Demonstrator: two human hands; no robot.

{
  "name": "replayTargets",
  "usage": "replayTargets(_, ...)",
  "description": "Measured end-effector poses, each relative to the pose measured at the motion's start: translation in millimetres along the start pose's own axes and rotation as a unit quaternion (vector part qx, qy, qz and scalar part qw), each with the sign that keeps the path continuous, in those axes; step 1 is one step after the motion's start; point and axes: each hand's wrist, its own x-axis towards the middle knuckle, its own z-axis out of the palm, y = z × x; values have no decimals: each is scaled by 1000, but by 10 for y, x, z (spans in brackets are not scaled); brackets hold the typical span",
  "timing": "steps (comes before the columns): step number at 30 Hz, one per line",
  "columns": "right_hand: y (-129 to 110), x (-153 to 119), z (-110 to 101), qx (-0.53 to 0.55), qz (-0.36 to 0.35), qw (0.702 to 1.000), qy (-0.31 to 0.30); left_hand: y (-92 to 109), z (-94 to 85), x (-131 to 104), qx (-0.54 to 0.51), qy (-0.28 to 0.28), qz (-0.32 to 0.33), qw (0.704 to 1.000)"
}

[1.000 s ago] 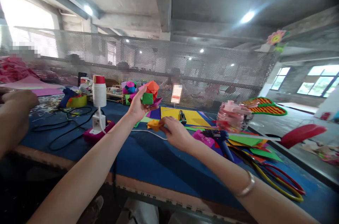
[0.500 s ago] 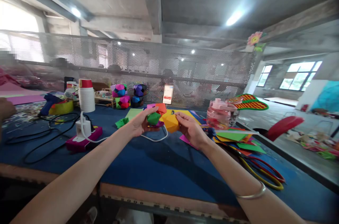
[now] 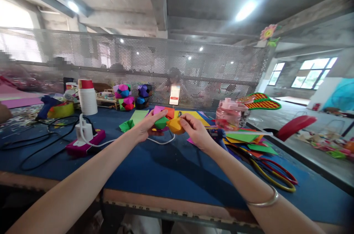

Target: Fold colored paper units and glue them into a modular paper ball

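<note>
My left hand [image 3: 145,127] is closed around a folded paper piece with a green face [image 3: 161,123] and orange, pink and purple parts. A folded yellow paper piece [image 3: 175,126] is pinched in the fingers of my right hand [image 3: 194,130], right up against the green face. Whether the two pieces are joined, I cannot tell. On the blue table, a loose green folded paper [image 3: 126,126] lies left of my left hand. Flat yellow paper [image 3: 193,116] lies behind my hands.
Left: a power strip [image 3: 85,143] with cables, stacked paper cups [image 3: 88,99] and multicoloured paper balls [image 3: 125,97]. Right: a pink jar [image 3: 228,115], a glue gun [image 3: 217,135], coloured sheets [image 3: 260,145] and scissors [image 3: 273,175]. A phone [image 3: 174,95] stands behind my hands.
The yellow piece has moved slightly left, closer against the green face, and has turned in my right fingers. The whole view has shifted a little.
</note>
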Motion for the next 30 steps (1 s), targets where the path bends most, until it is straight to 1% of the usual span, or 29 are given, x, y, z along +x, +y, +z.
replayTargets(3, 3, -3, 11, -10, 2, 1000, 4, -30, -1, 20, 7, 1, 2, 1000)
replayTargets(6, 16, 5, 9, 2, 15, 1000, 2, -54, 5, 24, 18, -4, 11, 1000)
replayTargets(10, 13, 11, 4, 41, 36, 998, -24, -61, 34, -1, 46, 3, 24, 999)
replayTargets(14, -8, -1, 19, 65, 38, 996, -50, -73, 57, -27, 69, -3, 16, 997)
replayTargets(16, -6, -7, 33, 82, 47, 994, -50, -92, 64, -32, 74, -6, 11, 997)
replayTargets(18, 10, -10, 51, 101, 60, 993, -26, -114, 72, -33, 75, -15, 10, 997)
replayTargets(21, 32, -15, 88, 121, 63, 989, 50, -135, 90, -25, 55, -34, 0, 998)
replayTargets(23, 26, -27, 120, 121, 53, 987, 90, -133, 99, -16, 31, -34, -10, 999)
replayTargets(25, 7, -44, 151, 116, 38, 987, 100, -121, 100, -8, 10, -28, -13, 999)
replayTargets(30, 10, -68, 186, 82, 0, 993, 81, -94, 90, -5, -23, -9, -20, 1000)
